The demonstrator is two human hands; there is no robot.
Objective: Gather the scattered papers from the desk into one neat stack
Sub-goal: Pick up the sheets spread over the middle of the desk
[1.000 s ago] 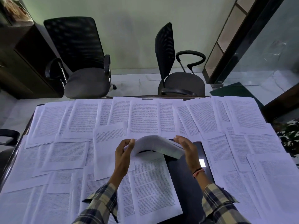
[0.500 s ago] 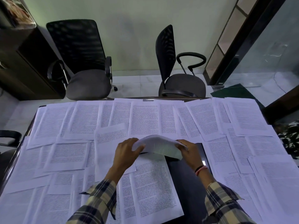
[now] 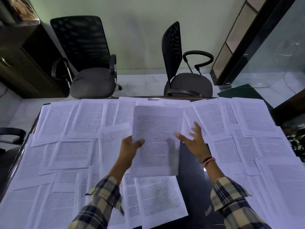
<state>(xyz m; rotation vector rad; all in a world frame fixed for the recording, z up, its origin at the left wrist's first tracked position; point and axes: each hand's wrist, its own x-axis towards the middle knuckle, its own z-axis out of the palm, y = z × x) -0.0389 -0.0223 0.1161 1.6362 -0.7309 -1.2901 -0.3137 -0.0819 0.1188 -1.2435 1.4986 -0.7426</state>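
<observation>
Printed sheets lie scattered over nearly the whole dark desk (image 3: 194,187), many overlapping. My left hand (image 3: 130,148) pinches the left edge of a printed sheet (image 3: 156,139), thumb on top, and holds it flat above the desk's middle with the text facing me. My right hand (image 3: 194,140) hovers just right of that sheet with its fingers spread, holding nothing. More sheets (image 3: 85,119) fill the far row, and another sheet (image 3: 158,199) lies directly below the held one near my sleeves.
Two black office chairs (image 3: 89,66) (image 3: 183,76) stand beyond the desk's far edge. A dark cabinet (image 3: 24,63) is at the far left, a chair armrest (image 3: 11,133) at the left edge, a glass partition (image 3: 272,52) at the right.
The sheet that both hands held curled has been opened flat and raised. My right hand has let go and spread open; my left hand still grips the sheet.
</observation>
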